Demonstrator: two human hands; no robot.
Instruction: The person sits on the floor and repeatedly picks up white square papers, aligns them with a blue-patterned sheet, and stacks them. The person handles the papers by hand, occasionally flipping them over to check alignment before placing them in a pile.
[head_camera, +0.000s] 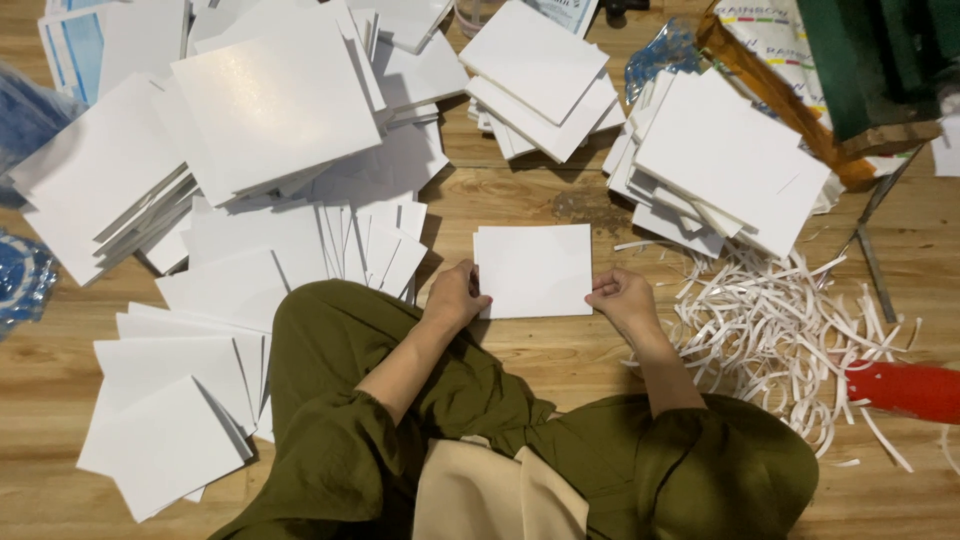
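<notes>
On the wooden floor (520, 350), white sheets take up most of the room: a broad heap (250, 110) spreads over the far left, fanned sheets (180, 400) lie along the near left beside a knee in olive trousers (340, 400), a smaller stack (540, 75) sits at the far middle, and another stack (720, 160) leans toward the far right. Right of the person, a tangle of thin paper strips (790, 330) covers the boards, with a red handle (905, 390) lying at its near right edge and a wood-and-metal cutter (800, 100) at the far right corner. Near the middle of the floor, just beyond the knees, one small white pile (533, 270) lies flat and squared. The left hand (455, 297) touches its left edge, fingers curled shut against the near left corner. The right hand (620, 297) touches the right edge, fingertips pinched on the near right corner. Both hands rest low on the boards, the pile between them.
</notes>
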